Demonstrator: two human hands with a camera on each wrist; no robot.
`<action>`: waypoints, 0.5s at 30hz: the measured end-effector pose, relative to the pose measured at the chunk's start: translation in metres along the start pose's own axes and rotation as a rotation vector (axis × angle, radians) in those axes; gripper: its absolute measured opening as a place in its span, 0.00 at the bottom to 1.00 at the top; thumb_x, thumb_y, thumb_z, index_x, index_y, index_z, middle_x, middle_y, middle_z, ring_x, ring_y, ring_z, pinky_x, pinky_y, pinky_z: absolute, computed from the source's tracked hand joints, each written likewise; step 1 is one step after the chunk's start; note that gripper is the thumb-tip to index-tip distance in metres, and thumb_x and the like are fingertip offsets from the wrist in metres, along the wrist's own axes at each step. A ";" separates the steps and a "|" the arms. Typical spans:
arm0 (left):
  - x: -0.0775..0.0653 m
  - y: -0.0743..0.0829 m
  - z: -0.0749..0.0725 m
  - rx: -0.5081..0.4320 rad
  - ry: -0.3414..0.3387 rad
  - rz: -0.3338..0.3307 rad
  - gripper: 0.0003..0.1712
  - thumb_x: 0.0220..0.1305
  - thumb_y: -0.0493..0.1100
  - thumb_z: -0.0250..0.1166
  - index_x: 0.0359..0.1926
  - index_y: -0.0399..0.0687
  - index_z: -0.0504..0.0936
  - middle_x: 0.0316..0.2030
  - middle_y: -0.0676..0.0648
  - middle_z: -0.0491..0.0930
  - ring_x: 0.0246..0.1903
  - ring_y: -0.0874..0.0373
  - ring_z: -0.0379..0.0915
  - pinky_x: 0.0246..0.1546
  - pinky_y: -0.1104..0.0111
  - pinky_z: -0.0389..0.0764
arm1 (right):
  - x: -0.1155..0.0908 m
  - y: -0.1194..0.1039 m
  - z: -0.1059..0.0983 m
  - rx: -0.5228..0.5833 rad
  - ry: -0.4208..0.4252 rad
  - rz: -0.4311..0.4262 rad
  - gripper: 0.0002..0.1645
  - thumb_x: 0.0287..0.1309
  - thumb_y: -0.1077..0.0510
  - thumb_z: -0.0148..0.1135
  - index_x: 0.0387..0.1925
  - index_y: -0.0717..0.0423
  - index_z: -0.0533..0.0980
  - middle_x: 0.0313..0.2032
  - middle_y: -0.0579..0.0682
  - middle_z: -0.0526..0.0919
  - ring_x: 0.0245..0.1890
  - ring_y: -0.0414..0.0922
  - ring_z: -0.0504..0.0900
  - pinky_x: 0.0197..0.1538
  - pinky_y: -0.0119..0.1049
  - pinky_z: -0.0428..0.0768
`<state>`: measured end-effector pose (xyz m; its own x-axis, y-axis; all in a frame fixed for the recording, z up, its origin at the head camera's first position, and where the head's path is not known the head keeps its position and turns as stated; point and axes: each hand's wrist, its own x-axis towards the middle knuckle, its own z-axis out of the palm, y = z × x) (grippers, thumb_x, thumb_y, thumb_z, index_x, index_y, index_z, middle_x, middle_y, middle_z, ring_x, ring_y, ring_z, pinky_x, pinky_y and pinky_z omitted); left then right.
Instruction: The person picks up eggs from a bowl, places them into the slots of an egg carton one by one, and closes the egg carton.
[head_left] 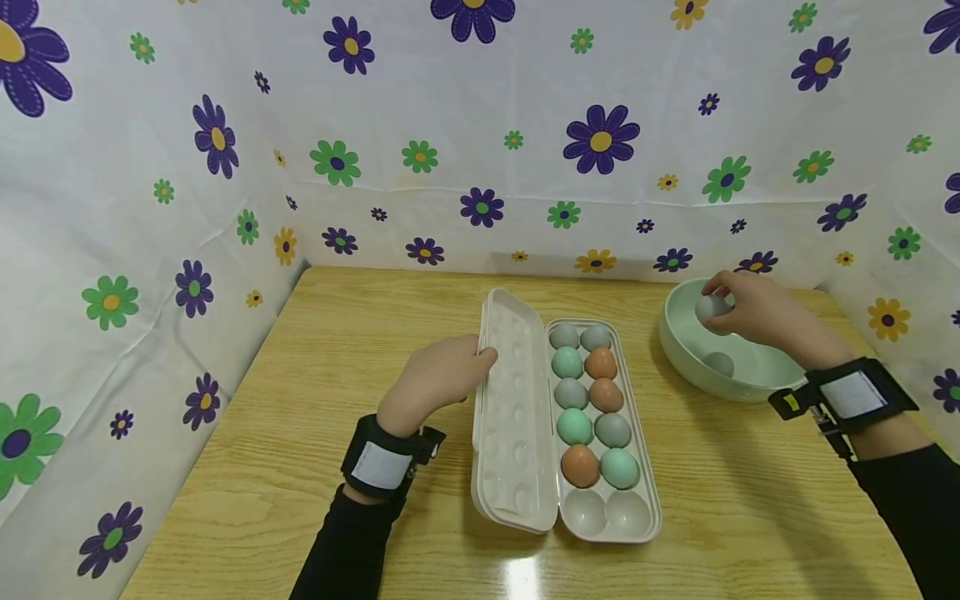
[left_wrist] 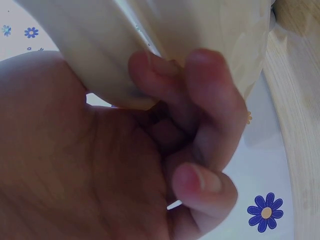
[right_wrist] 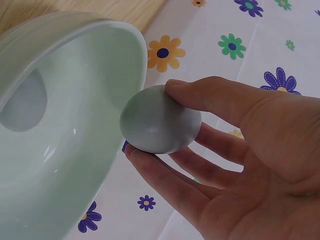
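Note:
My right hand (head_left: 761,312) pinches a grey egg (right_wrist: 160,120) between thumb and fingers, over the rim of a pale green bowl (head_left: 678,350). Inside the bowl lies another grey egg (head_left: 720,363). With thumb and curled fingers, my left hand (head_left: 438,375) grips the left edge of the raised lid (head_left: 517,433) of a white egg carton (head_left: 651,492). Grey, green and brown eggs fill the carton's two columns except for the two nearest cups (head_left: 607,512). In the left wrist view the lid partly hides behind the curled fingers (left_wrist: 210,90).
A wooden table (head_left: 360,317) carries the carton in the middle and the bowl at the back right. White cloth with flower prints (head_left: 450,100) hangs behind the table and along both sides.

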<state>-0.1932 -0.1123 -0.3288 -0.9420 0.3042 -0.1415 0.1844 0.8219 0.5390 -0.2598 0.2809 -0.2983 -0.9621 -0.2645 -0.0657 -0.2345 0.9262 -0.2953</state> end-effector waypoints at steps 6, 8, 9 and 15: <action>-0.001 0.001 0.000 0.006 0.005 -0.006 0.21 0.67 0.53 0.40 0.23 0.50 0.69 0.14 0.51 0.69 0.14 0.57 0.66 0.14 0.66 0.62 | 0.000 -0.001 0.000 -0.001 0.003 0.000 0.26 0.49 0.56 0.64 0.49 0.64 0.69 0.46 0.66 0.73 0.39 0.54 0.72 0.36 0.47 0.77; -0.001 0.001 0.000 0.009 0.006 -0.009 0.21 0.67 0.53 0.40 0.23 0.50 0.69 0.14 0.51 0.69 0.14 0.56 0.66 0.14 0.66 0.62 | -0.001 -0.002 0.000 -0.004 0.006 -0.001 0.26 0.49 0.57 0.64 0.49 0.63 0.69 0.46 0.66 0.73 0.38 0.54 0.72 0.36 0.47 0.77; -0.001 0.002 0.000 0.010 0.008 -0.011 0.21 0.67 0.53 0.40 0.23 0.50 0.69 0.14 0.51 0.69 0.14 0.56 0.66 0.14 0.66 0.62 | -0.001 -0.002 -0.001 -0.005 0.007 -0.002 0.26 0.48 0.57 0.65 0.49 0.63 0.69 0.46 0.66 0.73 0.38 0.54 0.72 0.36 0.47 0.77; -0.002 0.003 -0.001 0.014 0.011 -0.018 0.21 0.67 0.53 0.40 0.23 0.50 0.69 0.15 0.51 0.69 0.15 0.56 0.66 0.15 0.66 0.62 | -0.004 -0.005 -0.001 -0.007 0.007 -0.004 0.25 0.49 0.57 0.64 0.49 0.63 0.69 0.46 0.66 0.73 0.38 0.54 0.72 0.35 0.46 0.77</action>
<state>-0.1909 -0.1113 -0.3266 -0.9482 0.2838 -0.1424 0.1707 0.8339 0.5249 -0.2545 0.2774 -0.2957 -0.9622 -0.2660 -0.0582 -0.2389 0.9271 -0.2888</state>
